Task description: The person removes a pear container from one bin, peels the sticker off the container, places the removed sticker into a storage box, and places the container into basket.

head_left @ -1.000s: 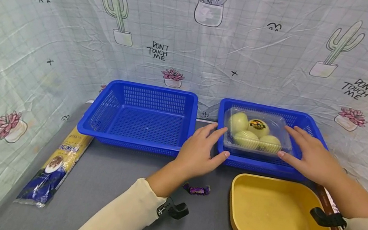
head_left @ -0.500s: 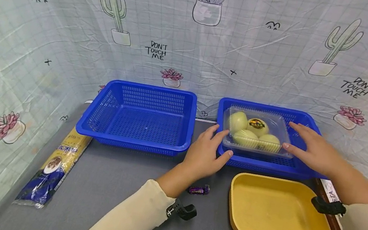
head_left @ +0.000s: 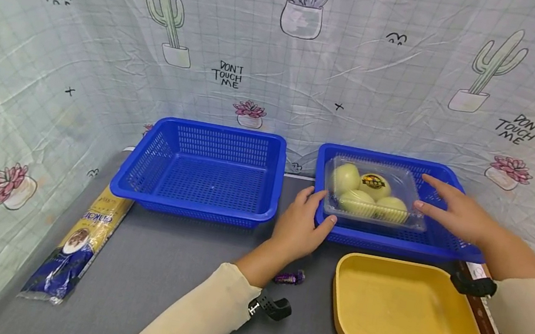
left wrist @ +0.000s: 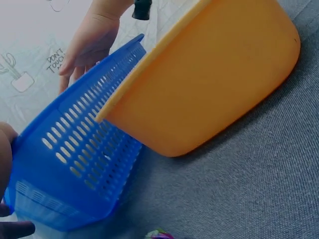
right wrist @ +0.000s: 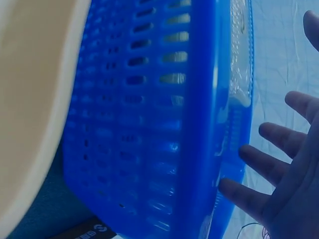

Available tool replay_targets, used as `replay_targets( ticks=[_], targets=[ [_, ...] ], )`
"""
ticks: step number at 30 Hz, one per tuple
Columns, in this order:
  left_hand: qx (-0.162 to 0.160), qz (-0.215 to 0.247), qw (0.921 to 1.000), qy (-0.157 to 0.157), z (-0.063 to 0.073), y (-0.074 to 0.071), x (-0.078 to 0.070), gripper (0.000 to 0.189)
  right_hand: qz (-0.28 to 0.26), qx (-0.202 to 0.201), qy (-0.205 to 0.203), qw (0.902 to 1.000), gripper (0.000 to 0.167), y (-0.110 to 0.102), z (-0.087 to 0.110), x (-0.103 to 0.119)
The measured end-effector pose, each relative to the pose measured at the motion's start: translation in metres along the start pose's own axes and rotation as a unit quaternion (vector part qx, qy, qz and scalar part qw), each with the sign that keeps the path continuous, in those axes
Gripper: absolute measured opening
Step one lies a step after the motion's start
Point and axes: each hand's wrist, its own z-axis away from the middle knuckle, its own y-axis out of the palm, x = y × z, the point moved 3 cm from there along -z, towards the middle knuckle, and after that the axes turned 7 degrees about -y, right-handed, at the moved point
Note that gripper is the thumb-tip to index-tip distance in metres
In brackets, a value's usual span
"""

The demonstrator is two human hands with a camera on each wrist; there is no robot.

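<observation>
Cactus-print cloth [head_left: 339, 78] behind; hands [head_left: 301, 228] [head_left: 460, 216] flank the clear box [head_left: 375, 194].

Live here, slanting inward on left forearm [head_left: 258, 261], out front with left hand [head_left: 298, 227], with thumb wide and fingers loosely bent, leaning in on right forearm [head_left: 519, 257], with right hand [head_left: 464, 217] spread, fingers aimed leftward.

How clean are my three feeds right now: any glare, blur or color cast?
Head: mostly sharp and even, with faint glare on the clear fruit box; left wrist: printed backdrop washed out toward the upper left; right wrist: strong blue cast, yellow tray soft in the foreground, right hand dim.
</observation>
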Motion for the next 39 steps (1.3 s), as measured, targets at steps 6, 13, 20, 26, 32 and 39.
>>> replay_targets(
  ticks=[6,13,20,26,32,39],
  targets=[
    [0.006,0.03,0.9994,-0.018,-0.001,0.005,0.005,0.068,-0.025,0.011,0.025,0.9993,0.085,-0.002,-0.008,-0.005],
    [0.023,0.069,0.997,-0.026,0.001,0.013,0.01,0.07,-0.047,0.024,0.055,0.9971,0.087,-0.003,-0.014,-0.014],
    [0.027,0.098,0.9947,-0.012,0.002,0.019,0.014,0.069,-0.056,0.038,0.066,0.9955,0.09,-0.008,-0.022,-0.024],
    [0.027,0.102,0.9943,-0.01,0.002,0.021,0.014,0.068,-0.067,0.058,0.065,0.9939,0.088,-0.008,-0.03,-0.028],
    [0.031,0.094,0.9951,-0.008,0.003,0.023,0.013,0.068,-0.087,0.09,0.082,0.9887,0.087,-0.007,-0.036,-0.035],
    [0.032,0.103,0.9942,-0.006,0.001,0.025,0.015,0.068,-0.109,0.135,0.09,0.9808,0.085,-0.008,-0.044,-0.037]
  ],
)
